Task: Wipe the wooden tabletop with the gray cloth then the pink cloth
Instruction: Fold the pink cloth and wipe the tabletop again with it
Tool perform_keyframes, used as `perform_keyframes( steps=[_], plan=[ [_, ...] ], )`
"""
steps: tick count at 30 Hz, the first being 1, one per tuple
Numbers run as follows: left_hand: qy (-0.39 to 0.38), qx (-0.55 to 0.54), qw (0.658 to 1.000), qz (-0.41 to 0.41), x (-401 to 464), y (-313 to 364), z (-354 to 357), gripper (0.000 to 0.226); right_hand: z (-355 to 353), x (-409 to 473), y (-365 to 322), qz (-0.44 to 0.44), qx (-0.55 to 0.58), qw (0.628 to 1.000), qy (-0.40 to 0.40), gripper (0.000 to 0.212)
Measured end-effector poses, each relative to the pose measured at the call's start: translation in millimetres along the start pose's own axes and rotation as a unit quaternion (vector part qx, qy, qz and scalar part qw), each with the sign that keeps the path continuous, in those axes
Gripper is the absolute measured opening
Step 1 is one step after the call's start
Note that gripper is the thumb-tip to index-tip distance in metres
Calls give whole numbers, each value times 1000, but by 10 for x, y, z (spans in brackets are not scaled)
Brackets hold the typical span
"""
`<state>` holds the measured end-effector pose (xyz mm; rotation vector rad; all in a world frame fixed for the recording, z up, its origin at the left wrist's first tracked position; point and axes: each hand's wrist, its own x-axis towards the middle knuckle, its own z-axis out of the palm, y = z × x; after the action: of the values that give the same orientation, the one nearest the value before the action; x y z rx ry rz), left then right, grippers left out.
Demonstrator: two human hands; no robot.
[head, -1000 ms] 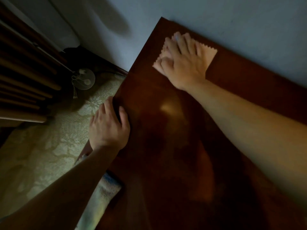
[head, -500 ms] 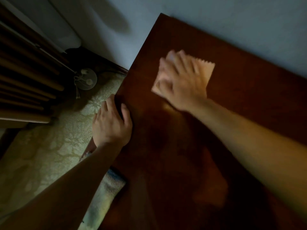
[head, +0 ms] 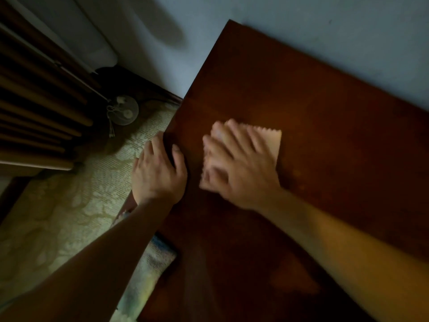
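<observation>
Under right-hand fingers (head: 234,140), pink cloth (head: 271,145)

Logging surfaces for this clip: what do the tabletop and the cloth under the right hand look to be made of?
Tabletop: dark reddish-brown wood, seemingly polished, judging by the soft sheen; grain is hard to see in the dim light. Cloth: thin pink fabric, probably microfibre, matte, with a zigzag-cut edge.
</observation>
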<state>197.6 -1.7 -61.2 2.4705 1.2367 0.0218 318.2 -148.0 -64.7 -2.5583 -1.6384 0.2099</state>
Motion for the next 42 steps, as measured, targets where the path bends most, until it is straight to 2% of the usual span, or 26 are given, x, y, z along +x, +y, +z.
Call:
perform_keyframes(
  steps=[4, 8, 12, 15, 17, 20, 23, 29, 33, 38, 42],
  plan=[
    [5, -4, 1000, 5, -15, -10, -4, 50, -106, 448, 399, 101, -5, 995, 5, 67],
    [8, -6, 1000, 6, -15, -13, 6, 46, -33, 220, 132, 152, 6, 988, 31, 68],
    [13, -2, 1000, 4, -14, -7, 4, 45, 99, -466, -394, 80, 5, 997, -3, 68],
    [20, -3, 1000, 7, -21, -1, 3, 45, 90, -478, -286, 29, 5, 999, -18, 69],
    [20, -2, 1000, 10, -20, -4, 2, 45, 22, -230, -50, 39, 2, 999, 0, 68],
    [21, -5, 1000, 13, -22, -13, 1, 44, -79, 151, 249, 124, 17, 992, 12, 68],
    [26, -4, 999, 20, -26, -17, 5, 44, -46, 131, 128, 175, 11, 984, 30, 71],
    [32, -6, 999, 25, -28, -19, 2, 45, 185, -957, -802, 105, 40, 993, 20, 65],
    [40, -7, 999, 30, -36, -23, 15, 44, 169, -914, -664, 68, 29, 997, -3, 64],
    [48, -5, 998, 34, -27, -38, 24, 47, 10, -201, -130, 202, 20, 979, 34, 66],
    [41, 4, 998, 47, -7, -59, 41, 48, 105, -347, -381, 232, 11, 972, 42, 67]
  ],
)
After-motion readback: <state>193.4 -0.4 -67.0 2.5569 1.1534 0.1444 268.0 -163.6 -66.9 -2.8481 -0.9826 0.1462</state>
